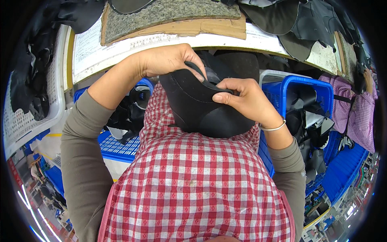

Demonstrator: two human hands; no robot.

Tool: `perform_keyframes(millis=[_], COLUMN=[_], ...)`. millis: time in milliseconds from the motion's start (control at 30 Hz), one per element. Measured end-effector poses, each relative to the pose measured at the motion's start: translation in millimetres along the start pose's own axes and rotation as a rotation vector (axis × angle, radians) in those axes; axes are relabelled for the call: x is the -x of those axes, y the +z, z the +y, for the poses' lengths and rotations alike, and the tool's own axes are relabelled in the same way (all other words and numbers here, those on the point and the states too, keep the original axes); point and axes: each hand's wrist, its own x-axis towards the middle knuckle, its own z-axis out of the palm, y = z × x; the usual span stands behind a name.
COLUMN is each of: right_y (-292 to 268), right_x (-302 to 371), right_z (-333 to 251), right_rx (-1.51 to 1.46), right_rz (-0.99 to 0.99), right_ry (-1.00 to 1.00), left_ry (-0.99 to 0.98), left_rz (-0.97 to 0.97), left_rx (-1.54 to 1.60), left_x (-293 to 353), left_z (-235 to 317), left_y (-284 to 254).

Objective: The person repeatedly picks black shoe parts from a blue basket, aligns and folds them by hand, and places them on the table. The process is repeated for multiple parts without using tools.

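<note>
A black stitched piece that looks like a shoe upper [205,113] rests against my checked apron at lap height. Its open edge faces up and away from me, and a curved stitch line crosses its side. My left hand [173,60] grips that edge from the far left, with fingertips dipping into the opening. On the right, my right hand [246,99] pinches the same edge between thumb and fingers; a bangle circles that wrist. A greyish patch of lining shows inside the opening. The inside fingertips are partly hidden.
Ahead lies a white worktable [88,52] bearing a grey stone-like slab [173,18] and black leather pieces [274,16]. Blue baskets [288,86] of black parts stand right and left. A white crate [56,92] sits at left. A person in a pink checked sleeve [360,121] works at far right.
</note>
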Motion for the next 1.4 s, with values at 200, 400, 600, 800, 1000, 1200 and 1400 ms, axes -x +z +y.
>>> perform_keyframes(millis=[200,400,600,800,1000,1200,1400], right_y=[10.3,9.2,6.5,14.8,16.8,9.2,2.4], right_x=[-4.0,-11.1,-11.2,-15.9,19.0,33.7,35.8], right_z=[11.9,20.7,20.2,9.7,11.8,0.2,-24.4], right_rx=[-0.147,-0.218,-0.247,-0.037,0.409,0.292,0.376], right_rz=[-0.022,-0.037,-0.107,0.019,0.319,0.372,0.36], right_ry=[0.05,-0.022,0.019,-0.199,-0.41,-0.271,-0.136], left_ry=[0.15,0.127,0.196,0.237,0.2,0.217,0.344], left_rz=[0.157,0.067,0.11,0.198,0.232,0.752,0.974], left_rx=[-0.038,-0.1,-0.189,-0.186,-0.14,-0.66,-0.987], left_x=[16.7,16.6,17.3,21.4,50.0,53.7,45.6], left_z=[-5.7,5.0,5.7,2.7,1.2,20.0,50.2], left_y=[9.0,5.7,9.9,14.6,12.1,86.5,113.7])
